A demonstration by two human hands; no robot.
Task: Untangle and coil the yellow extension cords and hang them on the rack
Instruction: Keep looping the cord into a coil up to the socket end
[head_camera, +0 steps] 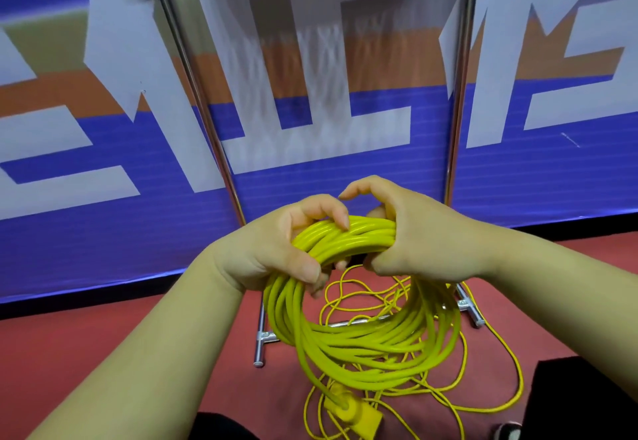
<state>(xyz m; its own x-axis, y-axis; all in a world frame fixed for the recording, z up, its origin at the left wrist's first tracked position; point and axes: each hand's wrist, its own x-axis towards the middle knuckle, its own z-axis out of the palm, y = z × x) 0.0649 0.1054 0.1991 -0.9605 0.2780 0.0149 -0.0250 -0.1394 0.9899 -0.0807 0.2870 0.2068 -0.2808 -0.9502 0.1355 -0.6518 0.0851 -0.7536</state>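
A thick coil of yellow extension cord (359,343) hangs in front of me, its yellow socket end (352,413) dangling at the bottom. My left hand (272,250) grips the top of the coil from the left, thumb and fingers curled round the bundled loops. My right hand (417,236) grips the same bundle from the right. More thin yellow cord (497,401) lies loose and tangled on the floor beneath. The metal rack shows as two upright poles (193,94) and a foot bar (259,346).
A blue, white and orange banner (103,163) stands behind the rack. The floor (69,343) is red. Dark clothing (583,401) shows at lower right, and a second rack foot (469,308) lies under the coil's right side.
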